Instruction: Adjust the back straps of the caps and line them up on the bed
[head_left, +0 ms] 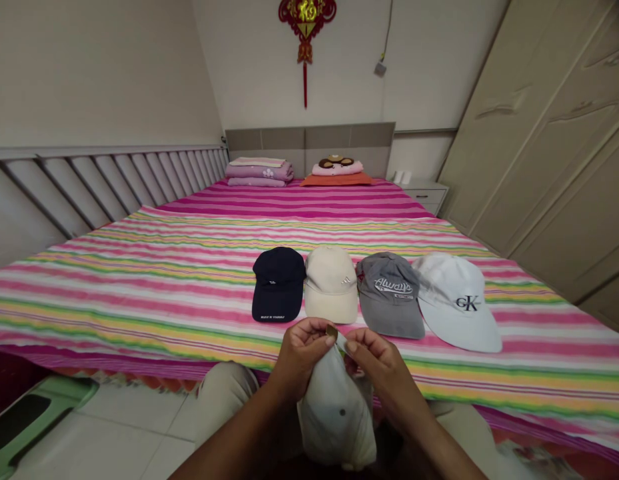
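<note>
A pale cap (336, 410) hangs between my two hands at the bed's front edge, over my lap. The fingers of my left hand (304, 353) pinch its back strap beside a small brass-coloured buckle (332, 331). My right hand (382, 363) is closed on the other side of the strap. Just beyond, a row of caps lies on the striped bed: a navy cap (278, 283), a cream cap (331, 283), a grey cap (392, 293) with "Always" lettering, and a white cap (456, 300) marked CK.
Folded purple bedding (259, 172) and an orange pillow (336, 179) rest by the headboard (309, 150). A barred rail (114, 177) runs along the left. On the floor is a green stool (72, 393); a wardrobe (544, 133) stands right.
</note>
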{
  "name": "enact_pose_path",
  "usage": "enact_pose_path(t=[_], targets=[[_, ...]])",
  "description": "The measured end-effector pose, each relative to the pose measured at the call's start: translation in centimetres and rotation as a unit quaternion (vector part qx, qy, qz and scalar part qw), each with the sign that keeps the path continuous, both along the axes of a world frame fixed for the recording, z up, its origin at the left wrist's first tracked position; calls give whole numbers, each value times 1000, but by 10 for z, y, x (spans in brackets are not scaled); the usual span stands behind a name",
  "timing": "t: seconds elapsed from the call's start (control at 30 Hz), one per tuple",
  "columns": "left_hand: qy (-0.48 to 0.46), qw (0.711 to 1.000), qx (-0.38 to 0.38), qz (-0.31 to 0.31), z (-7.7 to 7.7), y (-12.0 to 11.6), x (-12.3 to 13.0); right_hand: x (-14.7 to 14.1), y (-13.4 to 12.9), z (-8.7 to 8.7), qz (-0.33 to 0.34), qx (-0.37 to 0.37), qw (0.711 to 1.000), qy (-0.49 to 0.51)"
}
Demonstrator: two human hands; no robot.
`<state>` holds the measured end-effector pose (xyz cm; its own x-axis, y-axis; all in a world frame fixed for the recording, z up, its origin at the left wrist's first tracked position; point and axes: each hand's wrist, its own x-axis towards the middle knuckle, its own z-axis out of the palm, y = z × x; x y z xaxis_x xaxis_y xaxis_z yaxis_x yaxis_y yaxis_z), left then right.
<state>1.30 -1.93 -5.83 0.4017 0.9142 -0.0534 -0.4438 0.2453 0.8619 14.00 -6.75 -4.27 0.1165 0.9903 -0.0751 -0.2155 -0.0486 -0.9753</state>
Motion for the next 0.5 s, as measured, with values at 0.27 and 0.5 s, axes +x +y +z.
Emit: enact_pose_path(t=[0.27, 0.5], targets=[[-35, 998, 0, -43, -6, -2, 2, -1, -1, -1, 30, -10, 999, 15], [-41, 996, 47, -61, -7, -1, 1, 1, 1, -2, 48, 2, 998, -31]])
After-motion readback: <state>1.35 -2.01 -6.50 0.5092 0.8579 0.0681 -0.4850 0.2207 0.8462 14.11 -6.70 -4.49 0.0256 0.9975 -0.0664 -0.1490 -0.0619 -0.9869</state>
